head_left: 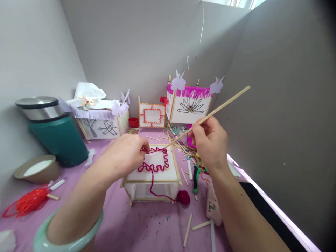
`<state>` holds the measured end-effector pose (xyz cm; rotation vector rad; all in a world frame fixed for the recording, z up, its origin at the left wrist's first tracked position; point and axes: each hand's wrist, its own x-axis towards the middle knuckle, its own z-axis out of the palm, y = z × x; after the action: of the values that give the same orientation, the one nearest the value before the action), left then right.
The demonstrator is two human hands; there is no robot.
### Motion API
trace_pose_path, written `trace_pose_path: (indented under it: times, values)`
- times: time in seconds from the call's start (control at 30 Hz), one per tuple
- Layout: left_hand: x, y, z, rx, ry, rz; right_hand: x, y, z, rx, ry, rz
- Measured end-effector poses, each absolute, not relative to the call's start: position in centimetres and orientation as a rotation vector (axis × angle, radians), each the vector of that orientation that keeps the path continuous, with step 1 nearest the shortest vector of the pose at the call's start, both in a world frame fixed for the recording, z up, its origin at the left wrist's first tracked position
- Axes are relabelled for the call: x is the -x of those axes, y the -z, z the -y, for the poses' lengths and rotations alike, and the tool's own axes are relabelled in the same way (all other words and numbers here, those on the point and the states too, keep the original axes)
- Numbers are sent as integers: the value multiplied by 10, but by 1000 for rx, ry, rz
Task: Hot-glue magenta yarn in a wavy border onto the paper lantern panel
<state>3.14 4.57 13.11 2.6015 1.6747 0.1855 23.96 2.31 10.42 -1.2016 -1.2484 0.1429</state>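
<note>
My right hand (210, 140) grips a thin wooden stick (228, 102) slantwise, its lower tip touching the magenta yarn (167, 161) at the far right corner of a wavy outline. That outline lies on the white top of a small stick-framed box (173, 175). Over the far left part of the top, my left hand (131, 150) has its fingers pinched together at the yarn; a taut strand seems to run from them toward the stick's tip. The fingertips are partly hidden. From the outline, a strand hangs over the front edge to a magenta yarn ball (183, 197).
Left stand a green bottle (59, 136), a bowl (36, 169) and red string (30, 202). Behind are two decorated paper lanterns (101, 122) and a small framed panel (152, 117). On the right lie loose sticks (188, 229), green-handled pliers (196, 178) and a glue gun (213, 204).
</note>
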Motion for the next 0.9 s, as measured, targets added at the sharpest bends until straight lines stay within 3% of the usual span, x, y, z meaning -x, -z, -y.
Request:
trace_pose_path:
  times: [0.9]
  values:
    - [-27, -132, -45, -2633, -187, -1695, -244, -110, -21, 1175, -202, 1147]
